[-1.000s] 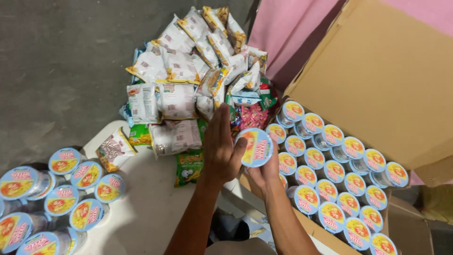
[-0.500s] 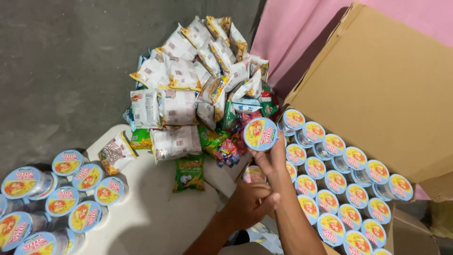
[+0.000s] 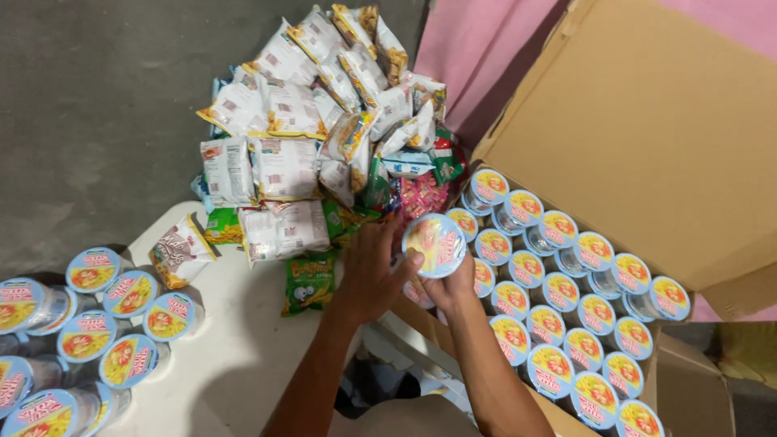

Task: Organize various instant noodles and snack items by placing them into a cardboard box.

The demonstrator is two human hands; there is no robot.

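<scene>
**Holding one cup between two hands at the box's edge**

Gripping a round noodle cup [image 3: 435, 244] from below, the right hand [image 3: 451, 291] has its fingers curled up around the tub, lid facing the camera. The left hand [image 3: 374, 271] lies just to the cup's left, fingers spread loosely, one fingertip touching the lid's rim; whether it grips the side wall I cannot tell. The cup hangs above the near-left corner of the open cardboard box [image 3: 647, 146], its axis roughly vertical (tilted slightly toward the viewer), so the packed rows of cups in the box [image 3: 566, 299] lie directly right of it and the white bench [image 3: 243, 356] directly left. The right hand is the nearer one to the box, the left to the bench.

Beyond the hands sits a heap of snack packets [image 3: 316, 137]; a second cluster of cups [image 3: 97, 324] stands at the bench's left end, cut off by the frame. The cup's body is hidden behind its lid, and the right palm is hidden under it. The box's lower rows run out of view.
</scene>
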